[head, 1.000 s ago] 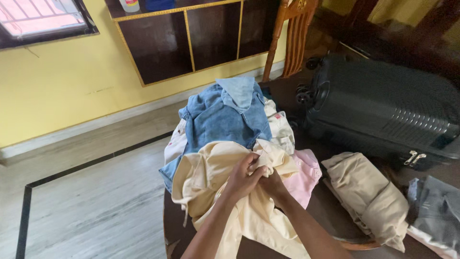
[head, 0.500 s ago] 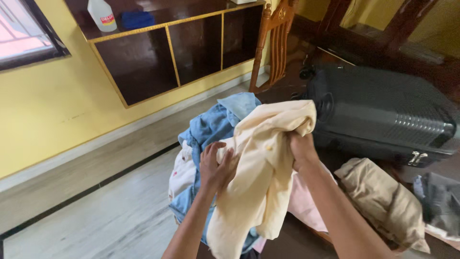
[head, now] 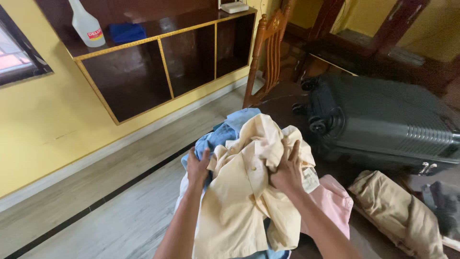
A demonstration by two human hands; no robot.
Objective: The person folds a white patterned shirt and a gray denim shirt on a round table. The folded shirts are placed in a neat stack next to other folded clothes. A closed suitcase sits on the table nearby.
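Cream shirt, buttoned front facing me, held up at frame centre over the clothes pile on the dark counter. My left hand has its grip closed on the shirt's left edge, thumb and fingers pinching the cloth near the collar side. My right hand is bunched into the upper right of the shirt, fingers curled and pressed into a fistful of fabric. Shirt hangs crumpled between the two, lower hem dropping toward bottom centre.

To handle it well, I judge: get both grips on matching seams, pull the cloth taut so the bunching at the right falls out, and keep the hem from dragging on the pile.

Around: blue denim garment just behind the shirt, touching it, upper-left of centre. Pink garment just right of the shirt, partly under it. Folded tan garment lower right, apart. Dark grey cloth at right edge. Black hard suitcase lying flat at right, wheels toward the pile. Wooden chair top centre. Dark shelf unit on yellow wall, upper left, with white spray bottle.

In the way: the pile directly below crowds the shirt; little bare counter shows for spreading it.
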